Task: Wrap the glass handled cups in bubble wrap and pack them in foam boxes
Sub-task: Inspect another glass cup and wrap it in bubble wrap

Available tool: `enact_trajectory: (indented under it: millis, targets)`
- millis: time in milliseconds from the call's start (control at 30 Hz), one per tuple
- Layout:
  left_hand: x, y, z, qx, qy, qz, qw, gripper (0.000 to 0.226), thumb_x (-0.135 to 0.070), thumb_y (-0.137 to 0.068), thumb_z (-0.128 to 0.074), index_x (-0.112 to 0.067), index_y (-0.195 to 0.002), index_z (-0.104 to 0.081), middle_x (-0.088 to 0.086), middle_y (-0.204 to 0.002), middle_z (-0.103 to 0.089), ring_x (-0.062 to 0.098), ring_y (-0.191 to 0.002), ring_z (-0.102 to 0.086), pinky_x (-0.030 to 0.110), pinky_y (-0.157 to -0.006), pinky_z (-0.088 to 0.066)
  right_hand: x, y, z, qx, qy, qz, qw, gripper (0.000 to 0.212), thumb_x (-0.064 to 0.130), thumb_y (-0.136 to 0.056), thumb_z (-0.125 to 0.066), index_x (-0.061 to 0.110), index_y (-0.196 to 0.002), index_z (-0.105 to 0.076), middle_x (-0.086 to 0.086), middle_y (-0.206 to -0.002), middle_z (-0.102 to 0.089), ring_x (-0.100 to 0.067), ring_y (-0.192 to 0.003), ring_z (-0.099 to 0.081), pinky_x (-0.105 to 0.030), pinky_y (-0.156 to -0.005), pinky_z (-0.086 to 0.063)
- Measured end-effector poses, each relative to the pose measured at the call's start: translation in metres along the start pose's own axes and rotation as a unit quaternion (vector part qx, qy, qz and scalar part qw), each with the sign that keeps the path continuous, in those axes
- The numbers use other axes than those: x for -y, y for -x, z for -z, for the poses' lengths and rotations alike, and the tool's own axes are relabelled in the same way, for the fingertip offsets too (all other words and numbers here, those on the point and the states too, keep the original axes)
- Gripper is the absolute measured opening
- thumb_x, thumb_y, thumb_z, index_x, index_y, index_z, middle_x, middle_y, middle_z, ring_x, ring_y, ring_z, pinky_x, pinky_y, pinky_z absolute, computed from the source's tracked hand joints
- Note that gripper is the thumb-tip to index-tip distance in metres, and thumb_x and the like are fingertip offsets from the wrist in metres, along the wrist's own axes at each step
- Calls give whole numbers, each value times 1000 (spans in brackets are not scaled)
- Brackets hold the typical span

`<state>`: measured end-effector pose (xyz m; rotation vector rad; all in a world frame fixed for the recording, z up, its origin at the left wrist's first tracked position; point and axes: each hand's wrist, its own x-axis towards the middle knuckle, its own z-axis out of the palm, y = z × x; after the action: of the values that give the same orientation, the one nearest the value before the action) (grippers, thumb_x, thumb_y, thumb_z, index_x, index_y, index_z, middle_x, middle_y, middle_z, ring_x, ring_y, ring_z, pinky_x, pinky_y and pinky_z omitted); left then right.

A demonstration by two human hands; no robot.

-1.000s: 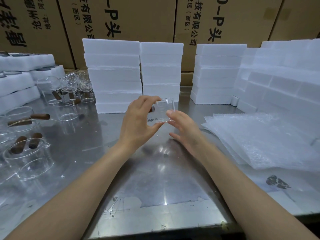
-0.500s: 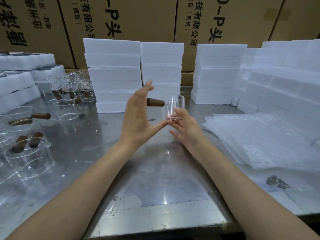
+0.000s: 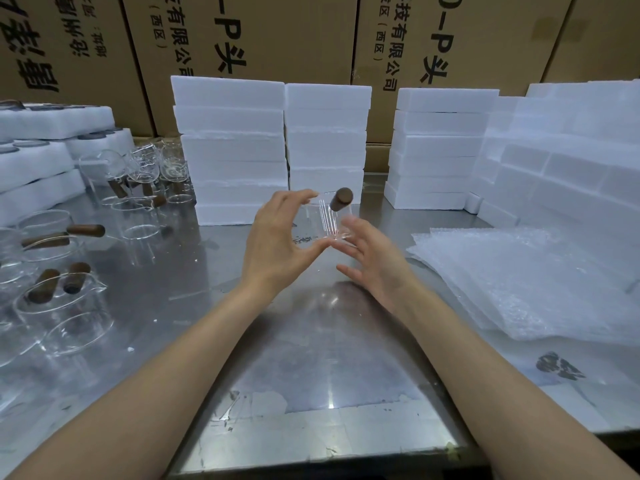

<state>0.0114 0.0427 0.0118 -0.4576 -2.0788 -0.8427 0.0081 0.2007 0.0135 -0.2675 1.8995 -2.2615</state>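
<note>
Item: one glass handled cup, clear, with a dark wooden stub handle pointing up and toward the right. Location: raised above the steel table, in front of the foam boxes stacked at the back.

Holding: left hand spans the cup, fingers curled over its top and thumb under its base. Right hand lies just beside the base with fingers straight and relaxed, supporting or nearly touching; contact cannot be told for certain.

Adjacent stock: bubble wrap in a loose pile of sheets to the right, apart from the cup. More glass cups with wooden handles crowd the left side of the table. Cardboard cartons stand behind.

Step, as judged: inspection or orienting of the cup; wrapping not yet begun.

Next move calls for: bringing the cup onto a wrap sheet, handle placed so the sheet can fold round it, with a secure grip on smooth glass.
</note>
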Motion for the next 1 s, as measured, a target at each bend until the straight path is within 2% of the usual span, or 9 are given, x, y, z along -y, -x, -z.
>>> enact_trajectory:
  millis: [100,267,333,433,500,567,767,867,1000]
  targets:
    - [-2,1,-2,-6,-32,-19,999,57,-25,-73,-82,-14,-124,-59,4,-114,-56,20,-107,-54,44,-97,-42,-5,0,-1,-24,51,28,998,78,55,-65,-76,26,-131,-46,12,-123,-54,-2,-112,-54,-34,-95,-46]
    - [-6,2,-4,-4,-49,-51,997,60,-24,-76,-78,-15,-130,-55,7,-117,-53,21,-108,-51,43,-96,-44,-7,-3,2,-73,40,49,995,58,41,-73,-78,26,-121,-49,8,-118,-59,-2,-107,-58,-29,-85,-47]
    - [-6,1,-4,17,-12,-46,999,71,-28,-76,-80,-15,-138,-46,4,-125,-51,17,-116,-49,33,-101,-41,-5,-3,3,-68,15,34,997,51,39,-77,-74,20,-119,-53,4,-119,-63,-4,-105,-60,-28,-81,-47]
    - [-8,1,-4,62,89,44,993,92,-47,-71,-78,-23,-146,-31,-5,-136,-42,6,-123,-45,13,-99,-36,-2,-3,5,-49,-38,9,998,26,35,-84,-65,19,-104,-61,1,-112,-67,-7,-100,-62,-29,-80,-45]
    - [-8,2,-5,97,146,131,976,101,-58,-64,-72,-26,-148,-26,-10,-141,-41,5,-125,-44,12,-95,-34,1,-2,5,-30,-83,-6,996,15,34,-86,-60,22,-95,-61,1,-101,-68,-9,-96,-62,-30,-80,-44]
    - [-5,2,-6,117,182,177,960,105,-59,-60,-71,-28,-149,-24,-12,-142,-43,7,-128,-44,16,-95,-34,3,-1,6,-16,-115,-19,993,20,35,-86,-57,20,-99,-61,0,-100,-70,-11,-98,-62,-30,-81,-43]
    - [-4,1,-8,108,166,129,972,84,-38,-73,-79,-31,-144,-34,-14,-132,-53,5,-116,-52,13,-92,-41,4,2,6,25,-129,-37,991,35,39,-87,-52,18,-114,-59,-4,-112,-69,-13,-104,-61,-33,-87,-43]
    - [-3,1,-6,64,165,114,978,66,-33,-75,-79,-28,-132,-46,-13,-120,-60,7,-110,-58,22,-95,-47,3,1,6,41,-125,-44,990,44,40,-88,-49,16,-123,-57,-3,-115,-69,-13,-113,-60,-35,-92,-43]
    - [1,2,-6,58,157,104,980,59,-27,-74,-81,-34,-121,-47,-10,-115,-63,8,-103,-62,17,-90,-47,2,-2,4,-14,-92,-34,995,37,43,-90,-53,18,-118,-57,2,-115,-68,-11,-108,-62,-32,-84,-47]
